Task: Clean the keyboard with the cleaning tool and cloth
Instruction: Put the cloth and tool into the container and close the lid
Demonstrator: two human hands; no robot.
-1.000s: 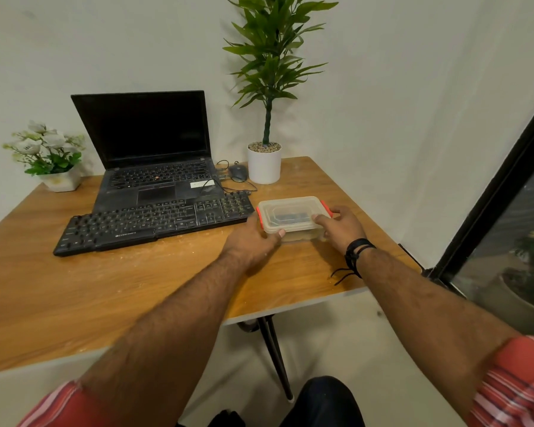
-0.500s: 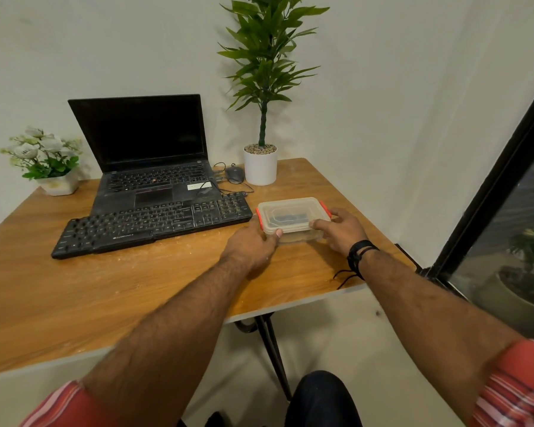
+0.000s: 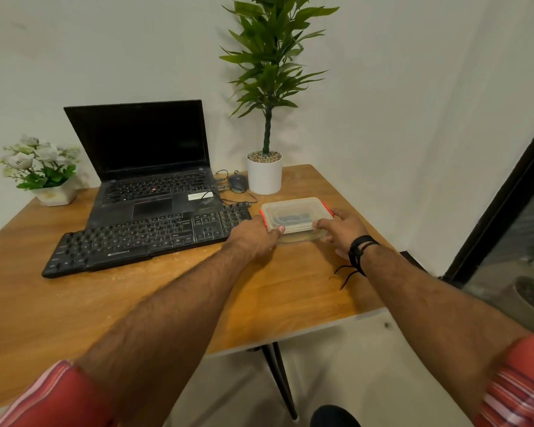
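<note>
Gripping a clear box (image 3: 296,215) from both sides, the hands sit near the bench's (image 3: 74,303) right edge. The left hand (image 3: 255,240) holds the box's near left corner, its thumb curled over the lid. The right hand (image 3: 341,231) holds the near right corner, a finger lying on the lid's front rim and the rest wrapped round the side. The hands are apart, with the box between them. The box is lidded, with red clips at its left and right ends, and something dark shows inside; what it is cannot be told. Its long axis runs left to right, roughly along the bench's near edge.

The keyboard (image 3: 148,238) lies just left of the box, black and dusty. Its long axis runs left to right too, slightly tilted: the right end sits farther back, close to the box and the left hand, and the left end reaches nearer the front edge. Its key rows face the person.

Behind the keyboard stands an open laptop (image 3: 148,167), screen dark, its front edge touching or overlapping the keyboard's back. A mouse (image 3: 238,182) and a tall plant (image 3: 264,174) stand toward the back right corner, and a flower pot (image 3: 54,194) stands at the back left. A black band (image 3: 359,252) circles the right wrist.
</note>
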